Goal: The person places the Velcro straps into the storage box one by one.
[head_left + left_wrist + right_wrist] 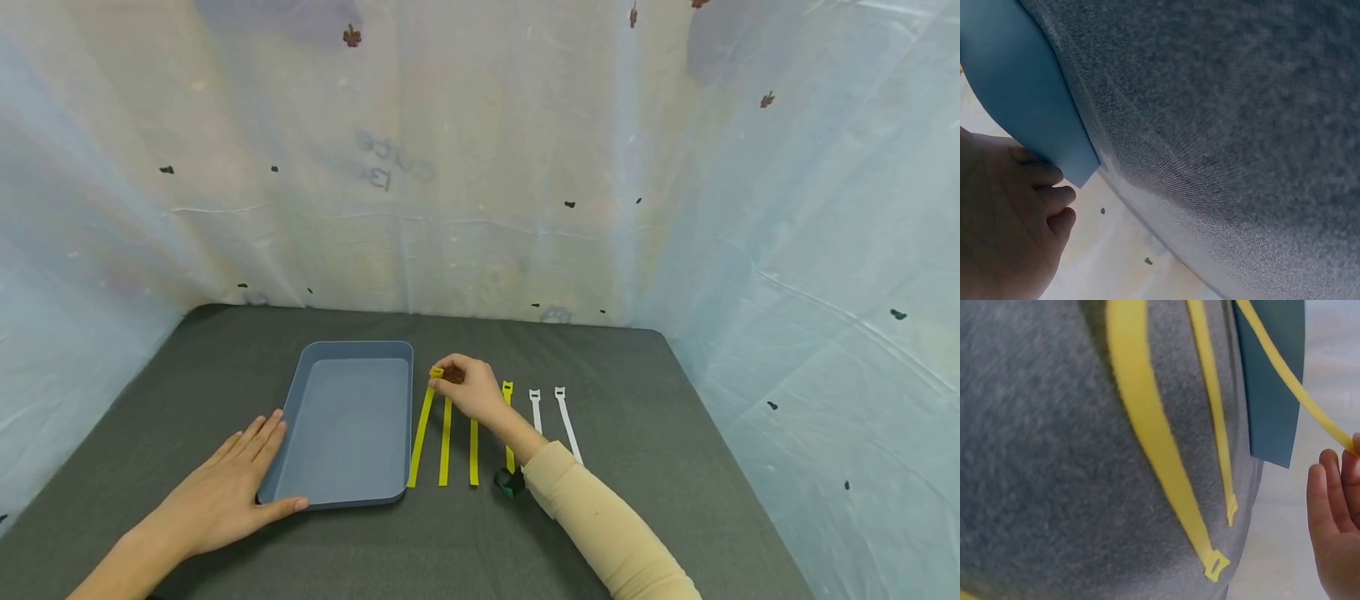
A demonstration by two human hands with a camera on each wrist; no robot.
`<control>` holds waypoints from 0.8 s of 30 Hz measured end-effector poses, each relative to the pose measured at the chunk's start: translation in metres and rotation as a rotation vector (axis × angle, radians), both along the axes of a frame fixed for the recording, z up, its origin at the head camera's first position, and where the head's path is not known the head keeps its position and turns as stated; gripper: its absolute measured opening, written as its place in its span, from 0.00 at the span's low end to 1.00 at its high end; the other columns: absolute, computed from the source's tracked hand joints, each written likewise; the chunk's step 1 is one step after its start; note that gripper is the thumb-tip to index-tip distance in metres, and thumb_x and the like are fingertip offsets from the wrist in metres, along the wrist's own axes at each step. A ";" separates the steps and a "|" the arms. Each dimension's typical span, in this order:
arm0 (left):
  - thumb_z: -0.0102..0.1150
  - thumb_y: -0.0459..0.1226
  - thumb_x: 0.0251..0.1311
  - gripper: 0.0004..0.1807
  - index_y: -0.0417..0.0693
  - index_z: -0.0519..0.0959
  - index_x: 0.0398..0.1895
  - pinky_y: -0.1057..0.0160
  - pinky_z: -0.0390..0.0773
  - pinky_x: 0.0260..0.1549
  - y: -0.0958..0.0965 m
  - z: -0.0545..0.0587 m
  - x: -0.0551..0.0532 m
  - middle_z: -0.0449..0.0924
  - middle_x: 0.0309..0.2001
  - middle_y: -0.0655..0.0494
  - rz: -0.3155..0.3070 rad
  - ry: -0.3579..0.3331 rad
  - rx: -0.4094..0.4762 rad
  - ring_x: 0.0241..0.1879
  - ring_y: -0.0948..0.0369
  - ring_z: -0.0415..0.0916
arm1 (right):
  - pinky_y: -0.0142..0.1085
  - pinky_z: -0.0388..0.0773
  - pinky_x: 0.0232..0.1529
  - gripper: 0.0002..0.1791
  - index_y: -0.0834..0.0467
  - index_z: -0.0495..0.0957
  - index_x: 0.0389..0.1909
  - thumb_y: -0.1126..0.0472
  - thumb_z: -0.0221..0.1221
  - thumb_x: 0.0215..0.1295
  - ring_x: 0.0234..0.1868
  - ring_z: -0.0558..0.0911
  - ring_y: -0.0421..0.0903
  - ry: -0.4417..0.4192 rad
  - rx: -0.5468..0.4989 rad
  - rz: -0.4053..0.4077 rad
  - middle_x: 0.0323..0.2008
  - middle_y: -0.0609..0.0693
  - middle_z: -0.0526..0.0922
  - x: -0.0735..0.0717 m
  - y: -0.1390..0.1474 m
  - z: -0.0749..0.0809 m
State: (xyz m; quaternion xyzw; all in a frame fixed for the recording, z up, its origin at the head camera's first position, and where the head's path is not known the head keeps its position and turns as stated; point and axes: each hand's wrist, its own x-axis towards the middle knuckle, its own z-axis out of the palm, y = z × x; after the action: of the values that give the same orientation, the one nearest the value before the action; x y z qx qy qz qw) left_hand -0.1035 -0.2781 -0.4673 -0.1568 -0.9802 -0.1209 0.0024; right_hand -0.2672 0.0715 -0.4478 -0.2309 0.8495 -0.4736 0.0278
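Observation:
In the head view my right hand pinches the slotted head of the leftmost yellow hook-and-loop cable tie. Its tail runs down beside the blue-grey tray. The right wrist view shows this strap slanting across the tray's outer wall up to my fingertips. More yellow ties lie to the right, partly covered by my hand and forearm. My left hand rests at the tray's left side, fingers extended along the wall and thumb at the near corner.
Two white cable ties lie right of the yellow ones, one partly behind my forearm. A small dark green coil sits next to my sleeve. A brown patch shows by my right fingers. Plastic sheeting hangs behind the grey-covered table.

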 end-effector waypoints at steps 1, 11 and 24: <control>0.55 0.71 0.63 0.62 0.31 0.52 0.81 0.52 0.27 0.80 0.000 0.000 0.000 0.47 0.82 0.35 0.001 -0.002 -0.001 0.80 0.36 0.48 | 0.34 0.85 0.42 0.10 0.55 0.85 0.51 0.60 0.66 0.72 0.45 0.86 0.45 -0.002 -0.009 -0.001 0.44 0.48 0.88 0.001 0.000 0.001; 0.54 0.72 0.63 0.62 0.31 0.51 0.81 0.58 0.21 0.78 -0.001 -0.002 -0.003 0.46 0.82 0.35 -0.003 0.001 -0.013 0.80 0.36 0.47 | 0.53 0.87 0.48 0.12 0.60 0.83 0.54 0.64 0.65 0.72 0.43 0.87 0.60 -0.119 -0.181 0.012 0.43 0.54 0.88 0.006 0.000 0.006; 0.57 0.70 0.63 0.63 0.31 0.50 0.82 0.48 0.30 0.80 -0.007 -0.003 -0.007 0.45 0.82 0.35 -0.026 -0.029 0.025 0.80 0.36 0.45 | 0.46 0.89 0.46 0.14 0.65 0.80 0.56 0.67 0.63 0.73 0.43 0.87 0.49 -0.213 -0.392 0.045 0.49 0.61 0.82 0.013 0.006 0.031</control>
State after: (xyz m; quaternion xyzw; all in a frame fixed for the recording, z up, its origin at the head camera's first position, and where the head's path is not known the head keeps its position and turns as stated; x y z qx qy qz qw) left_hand -0.1105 -0.2850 -0.4707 -0.1679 -0.9764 -0.1357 -0.0116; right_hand -0.2543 0.0773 -0.4167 -0.1994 0.7280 -0.6507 0.0826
